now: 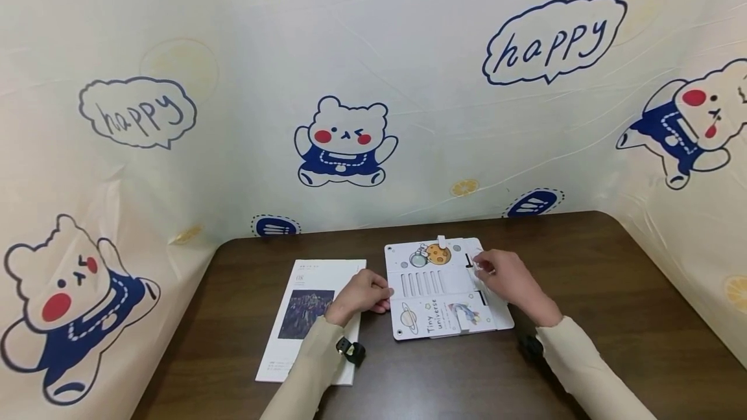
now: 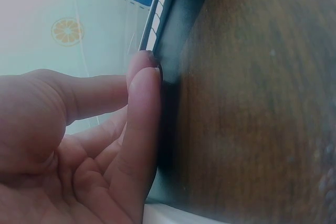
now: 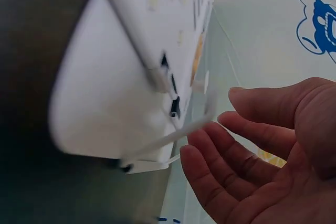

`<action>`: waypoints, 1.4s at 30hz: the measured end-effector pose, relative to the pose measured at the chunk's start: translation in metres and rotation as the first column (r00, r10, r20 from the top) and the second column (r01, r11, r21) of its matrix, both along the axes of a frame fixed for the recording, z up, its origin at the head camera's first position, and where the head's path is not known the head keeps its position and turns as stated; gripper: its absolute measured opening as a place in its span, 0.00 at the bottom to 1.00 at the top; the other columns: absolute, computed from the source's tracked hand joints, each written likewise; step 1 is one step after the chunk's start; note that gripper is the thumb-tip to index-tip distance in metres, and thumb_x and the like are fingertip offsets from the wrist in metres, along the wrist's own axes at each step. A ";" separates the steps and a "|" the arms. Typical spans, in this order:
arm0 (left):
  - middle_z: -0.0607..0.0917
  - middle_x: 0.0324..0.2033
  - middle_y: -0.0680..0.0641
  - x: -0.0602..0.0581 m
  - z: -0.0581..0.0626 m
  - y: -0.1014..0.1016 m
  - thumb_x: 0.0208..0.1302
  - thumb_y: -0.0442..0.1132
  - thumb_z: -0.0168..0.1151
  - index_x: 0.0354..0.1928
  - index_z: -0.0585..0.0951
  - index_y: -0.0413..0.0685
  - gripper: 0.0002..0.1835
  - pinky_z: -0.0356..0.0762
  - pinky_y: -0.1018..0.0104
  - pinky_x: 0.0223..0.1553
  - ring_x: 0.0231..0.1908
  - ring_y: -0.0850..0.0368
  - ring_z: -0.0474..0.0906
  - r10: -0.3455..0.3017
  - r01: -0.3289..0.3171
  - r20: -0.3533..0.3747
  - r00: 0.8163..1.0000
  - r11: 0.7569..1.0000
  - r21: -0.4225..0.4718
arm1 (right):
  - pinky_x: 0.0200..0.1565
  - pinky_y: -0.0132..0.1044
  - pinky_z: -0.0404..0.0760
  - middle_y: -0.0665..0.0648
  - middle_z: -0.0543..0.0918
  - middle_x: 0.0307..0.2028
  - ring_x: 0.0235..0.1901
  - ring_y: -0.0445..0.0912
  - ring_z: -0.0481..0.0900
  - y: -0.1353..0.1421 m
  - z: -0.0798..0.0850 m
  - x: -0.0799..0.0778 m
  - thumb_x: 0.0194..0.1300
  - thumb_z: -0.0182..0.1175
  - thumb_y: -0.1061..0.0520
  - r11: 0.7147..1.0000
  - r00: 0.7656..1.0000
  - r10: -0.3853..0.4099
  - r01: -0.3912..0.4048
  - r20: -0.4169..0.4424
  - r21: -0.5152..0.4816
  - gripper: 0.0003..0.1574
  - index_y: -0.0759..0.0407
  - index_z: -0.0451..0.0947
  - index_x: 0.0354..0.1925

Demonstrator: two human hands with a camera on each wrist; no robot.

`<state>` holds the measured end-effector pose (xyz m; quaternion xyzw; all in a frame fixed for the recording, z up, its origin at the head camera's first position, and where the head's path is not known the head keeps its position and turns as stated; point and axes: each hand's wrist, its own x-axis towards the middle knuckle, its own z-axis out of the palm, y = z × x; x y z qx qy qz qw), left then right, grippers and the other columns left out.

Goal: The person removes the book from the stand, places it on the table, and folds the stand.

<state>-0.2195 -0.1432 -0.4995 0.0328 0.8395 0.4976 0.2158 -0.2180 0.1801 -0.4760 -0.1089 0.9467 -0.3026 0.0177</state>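
A flat white book stand (image 1: 455, 282) lies on the table, printed with planets, an astronaut and "Tiny universe". My left hand (image 1: 366, 291) is at its left side, thumb and forefinger pinching the edge; the left wrist view shows these fingertips (image 2: 142, 72) at the end of the stand's thin side. At the stand's right side is my right hand (image 1: 503, 274), fingers loosely bent around a raised white arm (image 3: 173, 137) of the stand. In the right wrist view this arm is blurred and passes between the thumb and the other fingers, with the thumb apart from it.
Left of the stand, a white book (image 1: 280, 358) with a dark picture on its cover lies partly under the left forearm. The brown wooden table (image 1: 432, 381) is bordered by a pale cloth (image 1: 233, 174) with bear prints. A small white tab (image 1: 441, 242) stands up at the stand's far edge.
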 end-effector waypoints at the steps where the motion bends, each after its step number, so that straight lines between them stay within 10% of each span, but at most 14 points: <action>1: 0.88 0.26 0.43 0.000 0.000 0.000 0.73 0.33 0.63 0.44 0.86 0.31 0.09 0.88 0.69 0.30 0.23 0.64 0.83 -0.001 0.001 0.001 1.000 1.000 0.001 | 0.45 0.49 0.89 0.65 0.89 0.44 0.41 0.51 0.85 0.001 -0.001 0.002 0.66 0.67 0.64 1.000 1.000 -0.001 0.001 0.002 0.002 0.19 0.70 0.83 0.55; 17: 0.88 0.27 0.43 0.000 0.000 0.000 0.73 0.33 0.63 0.44 0.86 0.31 0.09 0.87 0.70 0.30 0.23 0.63 0.83 -0.003 0.003 0.008 1.000 1.000 0.003 | 0.35 0.39 0.86 0.61 0.91 0.38 0.32 0.45 0.80 0.013 -0.008 0.032 0.64 0.71 0.63 1.000 0.999 -0.023 0.024 0.040 -0.017 0.16 0.68 0.88 0.49; 42: 0.89 0.26 0.43 0.000 -0.001 0.000 0.72 0.33 0.63 0.44 0.86 0.31 0.09 0.88 0.69 0.30 0.22 0.64 0.83 -0.004 0.004 0.006 1.000 1.000 0.010 | 0.36 0.39 0.83 0.60 0.91 0.38 0.32 0.45 0.79 0.013 -0.009 0.034 0.63 0.70 0.65 1.000 1.000 0.004 -0.004 0.014 0.006 0.11 0.66 0.89 0.45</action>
